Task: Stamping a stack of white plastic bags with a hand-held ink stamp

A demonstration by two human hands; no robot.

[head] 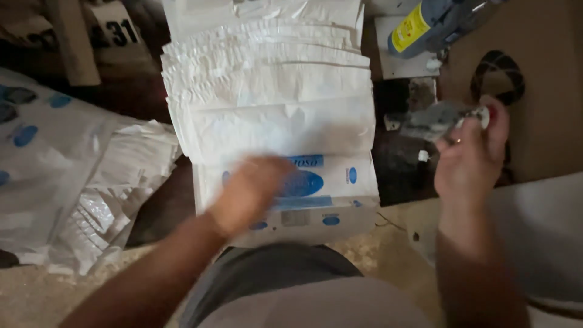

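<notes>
1. The stack of white sacks [273,115] looks like woven plastic, matt, with a faint sheen and printed blue ovals
2. The loose sacks [67,182] at the floor's left edge are the same woven stuff, crumpled and creased
3. The floor [36,297] looks rough and grainy, like bare concrete
4. The blue bottle [425,24] at the far right is smooth plastic with a glossy yellow label
5. The small grey wad [434,120] in the right hand [470,158] looks soft and matt; its material is unclear
6. The brown sheet [546,91] looks like matt cardboard
</notes>
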